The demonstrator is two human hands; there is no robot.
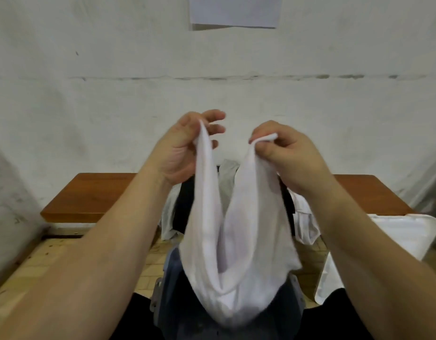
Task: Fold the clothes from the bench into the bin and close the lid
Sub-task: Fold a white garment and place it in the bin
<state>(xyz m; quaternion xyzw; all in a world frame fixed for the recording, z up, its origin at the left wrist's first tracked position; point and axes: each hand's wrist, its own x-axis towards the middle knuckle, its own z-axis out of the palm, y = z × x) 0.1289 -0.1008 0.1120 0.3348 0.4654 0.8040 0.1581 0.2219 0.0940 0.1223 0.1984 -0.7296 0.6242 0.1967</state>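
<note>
A white garment (236, 244) hangs in the air in front of me, sagging in a deep U between my hands. My left hand (185, 148) pinches its left top edge with thumb and forefinger, the other fingers spread. My right hand (288, 155) grips the right top corner with curled fingers. Behind the garment, a pile of white, grey and black clothes (226, 177) lies on the brown wooden bench (94, 195). The white plastic bin (334, 273) stands at the lower right, its lid (405, 231) raised open against the bench end.
A white plastered wall (138, 94) rises right behind the bench. A sheet of paper (234, 11) hangs on it at the top. Tiled floor (52, 261) shows at the lower left. A dark blue-grey object (172, 290) sits below the hanging garment.
</note>
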